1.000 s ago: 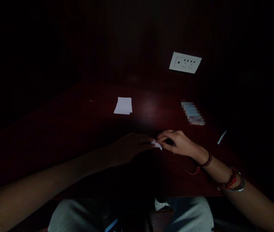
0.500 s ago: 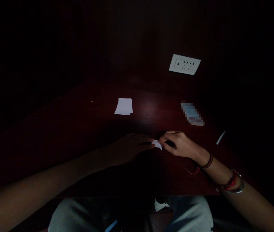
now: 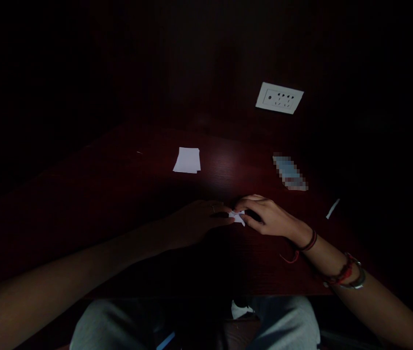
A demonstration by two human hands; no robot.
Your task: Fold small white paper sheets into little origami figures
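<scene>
A small piece of folded white paper (image 3: pixel 238 218) lies on the dark red table between my two hands. My left hand (image 3: pixel 197 222), in deep shadow with a ring on one finger, holds the paper's left edge between thumb and fingertips. From the right, my right hand (image 3: pixel 266 216) grips the same paper, its index finger bent over the top and its thumb at the right edge. Its fingertips partly cover the paper.
Farther back lies a stack of white paper sheets (image 3: pixel 187 160). A blurred-out phone (image 3: pixel 289 172) rests at the right, near a thin white strip (image 3: pixel 332 208). A white power socket (image 3: pixel 279 98) sits on the wall behind the table (image 3: pixel 126 180).
My right index finger has shifted left over the paper, and its grip has widened from a pinch at the right edge. The left hand has hardly moved.
</scene>
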